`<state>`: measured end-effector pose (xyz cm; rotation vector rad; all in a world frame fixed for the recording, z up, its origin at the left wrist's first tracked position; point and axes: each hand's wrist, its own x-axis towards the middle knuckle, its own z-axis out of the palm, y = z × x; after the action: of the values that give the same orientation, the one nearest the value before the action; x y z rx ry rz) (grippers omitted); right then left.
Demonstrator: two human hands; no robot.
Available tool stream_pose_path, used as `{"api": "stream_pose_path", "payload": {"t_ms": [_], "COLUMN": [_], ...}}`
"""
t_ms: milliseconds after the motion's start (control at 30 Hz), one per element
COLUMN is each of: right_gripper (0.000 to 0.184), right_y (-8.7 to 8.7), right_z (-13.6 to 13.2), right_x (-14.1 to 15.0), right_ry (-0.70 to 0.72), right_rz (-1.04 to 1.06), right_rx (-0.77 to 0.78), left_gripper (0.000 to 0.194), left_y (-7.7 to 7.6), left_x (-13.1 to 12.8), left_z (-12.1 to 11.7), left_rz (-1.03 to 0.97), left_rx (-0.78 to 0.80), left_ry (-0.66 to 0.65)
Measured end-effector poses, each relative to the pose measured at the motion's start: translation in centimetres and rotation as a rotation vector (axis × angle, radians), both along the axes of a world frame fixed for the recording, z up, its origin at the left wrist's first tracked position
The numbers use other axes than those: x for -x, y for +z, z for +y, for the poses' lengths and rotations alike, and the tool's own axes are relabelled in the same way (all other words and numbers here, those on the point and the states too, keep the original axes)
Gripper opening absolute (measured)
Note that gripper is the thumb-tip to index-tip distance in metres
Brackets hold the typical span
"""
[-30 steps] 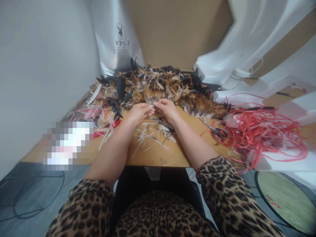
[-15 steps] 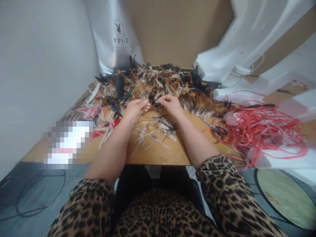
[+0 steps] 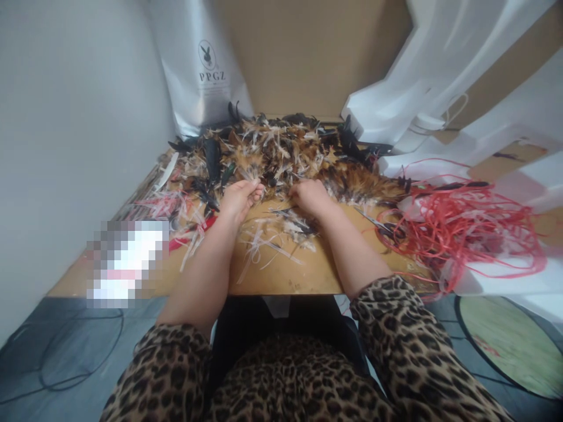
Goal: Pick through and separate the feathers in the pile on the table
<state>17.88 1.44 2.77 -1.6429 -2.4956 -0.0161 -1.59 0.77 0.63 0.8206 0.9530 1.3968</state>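
My left hand [image 3: 241,198] is closed in a pinch on the pale quill ends of a small bunch of brown feathers [image 3: 250,169], which fans out above the fingertips. To its right, my right hand [image 3: 311,197] has its fingers curled down at the front edge of a large pile of brown, white and black feathers [image 3: 285,138]. What those fingers hold, if anything, is hidden behind the hand. Just below the right hand lie loose dark and white feather bits [image 3: 299,225]. Clear plastic strips [image 3: 264,246] are scattered on the table [image 3: 281,278] between my forearms.
Scissors [image 3: 389,230] lie right of my right forearm, beside a tangled heap of red string [image 3: 475,228]. Pink and white strips [image 3: 162,205] lie on the left, near a blurred-out patch. A silver bag [image 3: 206,105] stands at the back left, and white plastic sheeting [image 3: 387,111] is at the back right.
My right hand has moved slightly right and down, away from the left hand, and its fingers have curled under. My left hand still pinches the feathers.
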Motion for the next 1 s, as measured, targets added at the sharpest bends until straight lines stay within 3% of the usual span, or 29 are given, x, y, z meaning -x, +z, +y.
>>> {"api": "stream_pose_path", "payload": {"t_ms": [233, 433, 567, 767, 1000], "right_gripper": [0.025, 0.027, 0.027, 0.026, 0.024], "right_y": [-1.1, -0.6, -0.5, -1.6, -1.0], "right_z": [0.7, 0.9, 0.9, 1.6, 1.8], "right_x": [-0.2, -0.5, -0.7, -1.2, -1.3], "right_ry": [-0.005, 0.029, 0.056, 0.007, 0.11], "right_rz": [0.014, 0.14, 0.107, 0.05, 0.249], "right_rx": [0.001, -0.092, -0.056, -0.003, -0.2], "left_gripper": [0.018, 0.021, 0.022, 0.022, 0.021], "left_y": [-0.1, -0.3, -0.3, -0.2, -0.4], "left_x": [-0.2, -0.1, 0.0, -0.2, -0.2], "left_z": [-0.2, -0.3, -0.3, -0.4, -0.3], "left_rz": [0.078, 0.122, 0.138, 0.142, 0.114], "left_rx": [0.028, 0.026, 0.034, 0.07, 0.063], "left_ry": [-0.055, -0.097, -0.121, -0.14, -0.161]}}
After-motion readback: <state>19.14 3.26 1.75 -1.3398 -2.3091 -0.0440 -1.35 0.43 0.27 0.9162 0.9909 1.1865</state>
